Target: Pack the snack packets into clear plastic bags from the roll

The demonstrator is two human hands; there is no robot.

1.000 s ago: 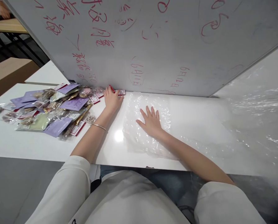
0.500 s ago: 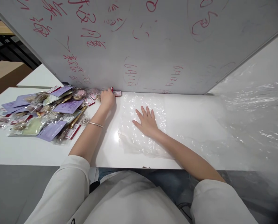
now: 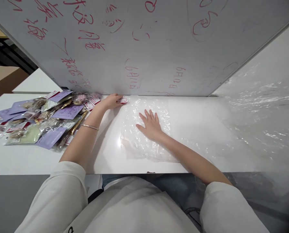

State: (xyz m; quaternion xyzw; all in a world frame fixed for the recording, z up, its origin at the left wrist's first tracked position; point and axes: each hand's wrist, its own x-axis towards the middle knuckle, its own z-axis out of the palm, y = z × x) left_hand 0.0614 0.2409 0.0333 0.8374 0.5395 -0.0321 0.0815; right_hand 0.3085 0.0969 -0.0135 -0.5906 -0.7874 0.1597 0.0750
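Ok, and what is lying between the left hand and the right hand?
In the head view: a red-and-white label at the left hand, some white tabletop, then part of the clear plastic sheet on which the right hand rests.

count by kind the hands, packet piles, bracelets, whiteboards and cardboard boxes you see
Hands: 2 (left hand, right hand)
Packet pile: 1
Bracelet: 1
Whiteboard: 1
Cardboard box: 1
Total: 6

Two hands [image 3: 149, 127], one bracelet [image 3: 90, 127], one whiteboard [image 3: 159, 61]
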